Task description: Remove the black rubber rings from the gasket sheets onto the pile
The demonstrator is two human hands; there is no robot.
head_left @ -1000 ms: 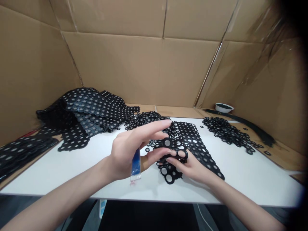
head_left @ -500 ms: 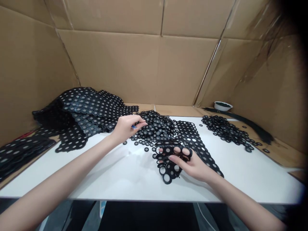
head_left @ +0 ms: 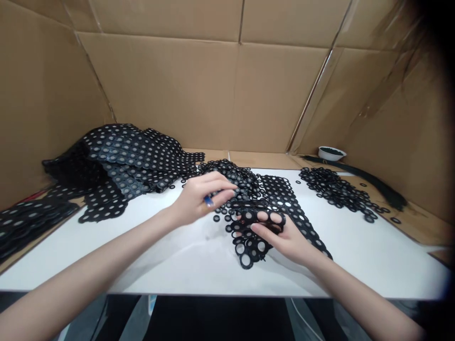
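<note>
My left hand [head_left: 202, 199] is curled over the edge of a heap of black rubber rings [head_left: 234, 182], with a small blue object [head_left: 209, 201] mostly hidden inside its fingers. My right hand [head_left: 284, 237] grips a joined strip of black rings [head_left: 249, 248] near the middle of the table. Its fingers pass behind and through the strip's holes. The strip trails down onto the white surface, and a longer perforated black sheet [head_left: 302, 220] lies just to the right. Several loose rings [head_left: 216, 218] lie beside my left fingers.
A large folded pile of perforated black sheets [head_left: 124, 161] lies to the left, with more sheets [head_left: 28, 220] at the far left. Another ring heap [head_left: 334, 194] lies right. A white bowl [head_left: 330, 153] and a black fibrous bundle [head_left: 373, 182] sit on the cardboard-lined back right.
My left hand has come down from its raised position and now rests at the ring heap, with the blue object mostly hidden. My right hand stays on the strip, which has shifted little.
</note>
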